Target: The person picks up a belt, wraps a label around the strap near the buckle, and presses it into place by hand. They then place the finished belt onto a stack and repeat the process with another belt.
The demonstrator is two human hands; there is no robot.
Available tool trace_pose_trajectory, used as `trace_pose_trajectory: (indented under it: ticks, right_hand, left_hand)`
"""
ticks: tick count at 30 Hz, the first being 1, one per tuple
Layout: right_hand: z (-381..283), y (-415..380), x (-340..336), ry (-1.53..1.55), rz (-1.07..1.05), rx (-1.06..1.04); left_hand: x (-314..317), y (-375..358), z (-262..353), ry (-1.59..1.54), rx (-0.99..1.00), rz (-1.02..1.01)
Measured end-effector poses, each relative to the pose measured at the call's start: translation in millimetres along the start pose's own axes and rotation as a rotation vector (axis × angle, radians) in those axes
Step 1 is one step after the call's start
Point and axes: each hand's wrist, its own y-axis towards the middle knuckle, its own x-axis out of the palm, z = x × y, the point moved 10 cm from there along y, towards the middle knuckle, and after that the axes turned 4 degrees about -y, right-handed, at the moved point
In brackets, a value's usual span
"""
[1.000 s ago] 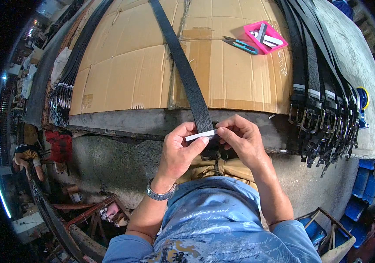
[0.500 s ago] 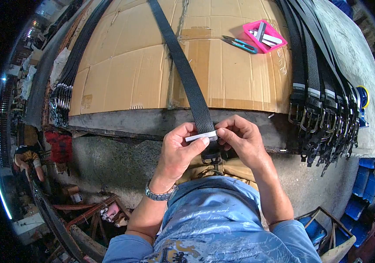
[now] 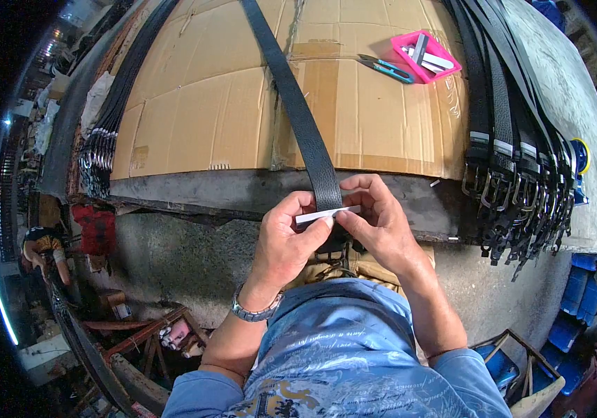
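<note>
A black leather belt (image 3: 301,125) runs down the cardboard to the table's near edge, its buckle end hanging towards my body and partly hidden by my hands. Across the belt lies a narrow white paper strip (image 3: 312,217), slightly tilted. My left hand (image 3: 288,233) is closed, with its thumb pressing the strip against the belt. My right hand (image 3: 375,226) pinches around the strip's right end, thumb on it and index finger raised behind; its other fingers are curled.
Flattened cardboard (image 3: 194,118) covers the table. On it are blue-handled thread snips (image 3: 387,70) and a pink tray (image 3: 445,73) with pale strips. Many buckled belts (image 3: 500,139) hang at right, more belts (image 3: 113,104) at left. Another person (image 3: 46,251) is at far left.
My right thumb has moved left and down along the strip. The strip's right end now sticks out past the belt's right edge.
</note>
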Motion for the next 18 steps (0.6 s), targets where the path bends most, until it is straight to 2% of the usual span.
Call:
trace_pose_trajectory:
  ticks: [3,7,18]
  right_hand:
    - [0.1,-1.8,1.6,0.069,-0.007,0.099]
    - [0.2,-1.7,1.3,0.105,-0.002,0.095]
    - [-1.1,-1.7,3.9,0.167,-0.006,0.093]
  left_hand:
    - [-0.4,-0.5,-3.7,-0.042,-0.017,-0.033]
    - [2.3,-4.2,-1.9,-0.155,-0.072,-0.087]
    - [0.4,-3.0,-5.3,-0.146,-0.095,-0.130]
